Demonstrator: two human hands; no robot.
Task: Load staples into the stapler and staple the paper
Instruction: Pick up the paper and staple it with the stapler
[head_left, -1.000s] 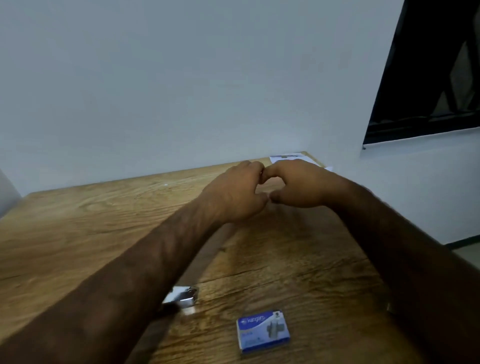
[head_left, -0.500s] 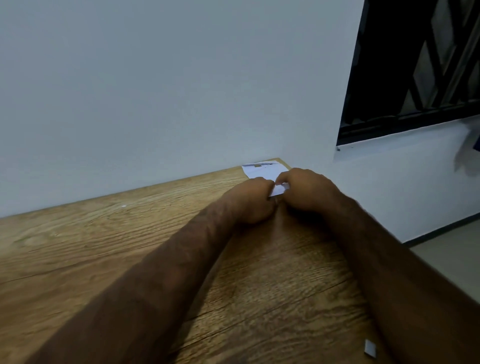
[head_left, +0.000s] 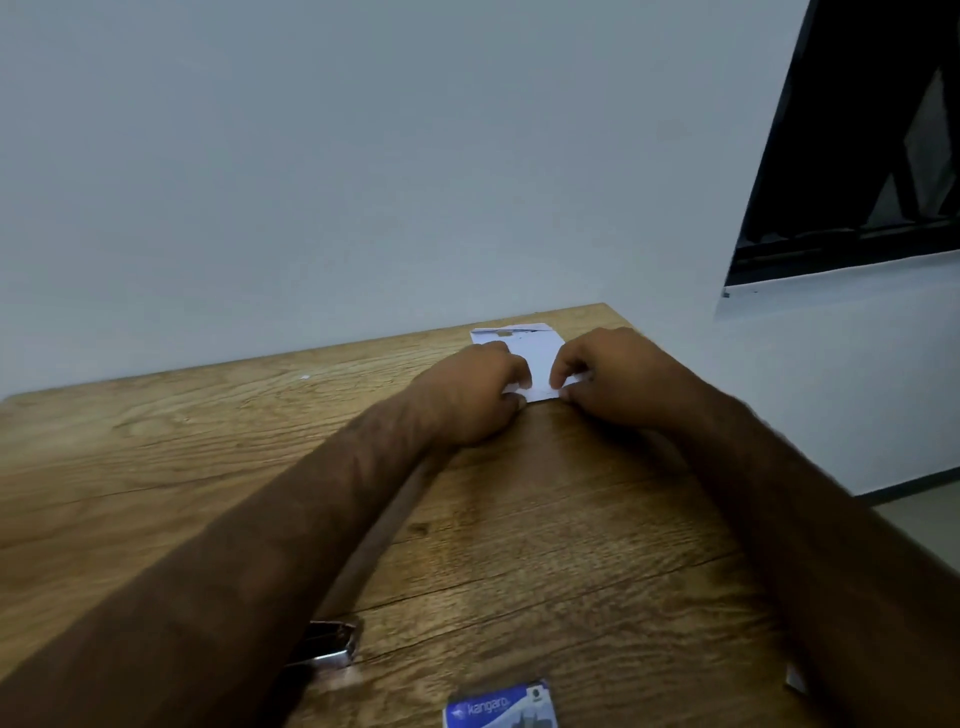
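1. Paper (head_left: 539, 356): a white sheet lying flat at the far right corner of the wooden table (head_left: 156, 467), close to the wall (head_left: 363, 156). There are dark marks along its far edge, too blurred to read.
2. Your left hand (head_left: 475, 397): fingers curled, pinching the paper's near left corner. The knuckles hide the contact itself.
3. Your right hand (head_left: 615, 382): thumb and forefinger closed on the paper's near right edge. A strip of bare paper shows between your two hands, so they do not touch each other.
4. Stapler (head_left: 332, 649): on the table near you, mostly hidden under your left forearm. Only a shiny metal end shows, and you cannot tell whether it is open.
5. Staple box (head_left: 501, 709): blue, printed "kangaro", to the right of the stapler and apart from it, cut off by the lower frame edge. It is well apart from the paper.
6. Window (head_left: 857, 182): dark, upper right, set in the side wall.
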